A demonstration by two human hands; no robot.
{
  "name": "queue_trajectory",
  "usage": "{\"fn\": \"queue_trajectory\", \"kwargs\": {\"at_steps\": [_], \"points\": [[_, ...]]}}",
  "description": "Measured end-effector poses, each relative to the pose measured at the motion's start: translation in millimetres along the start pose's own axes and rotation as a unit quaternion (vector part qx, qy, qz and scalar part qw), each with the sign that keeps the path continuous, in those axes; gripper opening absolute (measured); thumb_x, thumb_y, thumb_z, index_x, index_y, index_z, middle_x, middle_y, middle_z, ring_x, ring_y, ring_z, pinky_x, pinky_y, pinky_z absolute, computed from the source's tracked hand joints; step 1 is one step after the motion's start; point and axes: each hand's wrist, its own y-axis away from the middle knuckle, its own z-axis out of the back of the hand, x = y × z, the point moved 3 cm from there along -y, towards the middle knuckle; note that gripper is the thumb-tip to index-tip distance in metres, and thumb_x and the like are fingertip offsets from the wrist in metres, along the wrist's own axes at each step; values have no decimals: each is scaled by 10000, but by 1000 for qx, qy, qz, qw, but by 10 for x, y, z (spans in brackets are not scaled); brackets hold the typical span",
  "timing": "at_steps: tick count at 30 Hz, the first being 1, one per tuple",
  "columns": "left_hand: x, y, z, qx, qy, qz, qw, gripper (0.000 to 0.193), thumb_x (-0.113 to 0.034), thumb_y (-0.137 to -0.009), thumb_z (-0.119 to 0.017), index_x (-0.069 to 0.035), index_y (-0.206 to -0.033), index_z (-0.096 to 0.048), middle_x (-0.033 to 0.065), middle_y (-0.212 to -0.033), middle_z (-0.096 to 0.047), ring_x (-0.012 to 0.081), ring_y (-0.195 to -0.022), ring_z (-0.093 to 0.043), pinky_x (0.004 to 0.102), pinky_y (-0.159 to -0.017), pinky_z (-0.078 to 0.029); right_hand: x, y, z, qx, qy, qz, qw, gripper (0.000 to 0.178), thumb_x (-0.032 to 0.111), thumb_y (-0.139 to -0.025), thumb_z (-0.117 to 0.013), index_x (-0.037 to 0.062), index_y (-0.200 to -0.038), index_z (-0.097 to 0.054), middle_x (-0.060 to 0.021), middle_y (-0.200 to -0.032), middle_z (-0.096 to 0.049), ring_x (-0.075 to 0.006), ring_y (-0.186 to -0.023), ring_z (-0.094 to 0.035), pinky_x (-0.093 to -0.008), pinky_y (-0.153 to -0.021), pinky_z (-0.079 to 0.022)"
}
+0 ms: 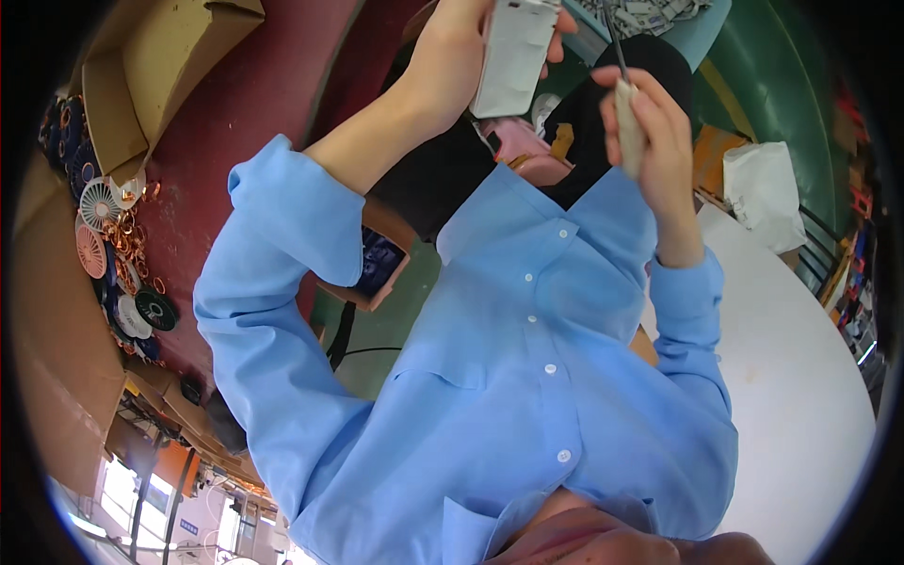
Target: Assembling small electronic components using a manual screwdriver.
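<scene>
A white rectangular block-like case [514, 64] rests in my left hand [450, 58], whose fingers wrap round its far side. Small dark openings show at its upper end; its exact kind is unclear. My right hand [667, 132] is closed round the pale handle [629, 130] of a tool with a thin dark shaft, held upright. The tool's tip runs up toward the top edge, and its exact kind is not plain. The tool and the case are apart. Below them, at my lap, lies a pink item [524, 143] with a rounded part.
To the left stands a dark red table [235, 122] with an open cardboard box [141, 56], round fan grilles [98, 205] and copper-coloured rings. A light blue bin [708, 30] of small grey pieces is at the top right. A white bag [765, 193] lies beyond a white surface [782, 358].
</scene>
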Motion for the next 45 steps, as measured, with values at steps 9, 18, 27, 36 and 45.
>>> {"fn": "queue_trajectory", "kwargs": {"at_steps": [9,18,27,36,45], "points": [[84,32,-60,42,-22,29,998,736,-685,-945,-241,-73,-1028,-642,-9,-811,-599,117,-704,-555,239,-642,-444,620,341,-46,20,450,243,859,227,140,-914,-567,72,-1119,-637,-102,-824,-648,-260,-618,-593,-346,-542,-438],[128,50,-88,43,-119,15,992,753,-692,-944,-210,-87,-1029,-650,-8,-820,-602,106,-711,-546,232,-638,-429,998,440,-243,57,709,205,672,258,105,-922,-572,63,-1173,-617,-79,-796,-609,-233,-601,-569,-303,-540,-428],[64,67,-112,3,-191,-11,982,693,-675,-942,-276,-88,-951,-644,6,-777,-579,114,-660,-534,238,-615,-427,1120,365,-455,112,761,164,618,162,136,-757,-621,62,-872,-534,-63,-686,-531,-235,-531,-578,-335,-462,-436],[128,88,-107,-31,-146,46,988,662,-670,-919,-323,-85,-886,-633,28,-722,-578,142,-612,-552,261,-572,-443,999,338,-394,110,714,159,672,111,138,-817,-607,54,-819,-534,-71,-650,-516,-240,-507,-550,-352,-433,-412],[-70,63,-31,-17,-28,-46,998,729,-670,-938,-251,-41,-962,-620,37,-738,-595,160,-585,-588,275,-548,-495,1185,507,-395,14,579,174,796,203,151,-841,-640,54,-1015,-600,-96,-759,-601,-246,-612,-602,-343,-476,-449]]}}
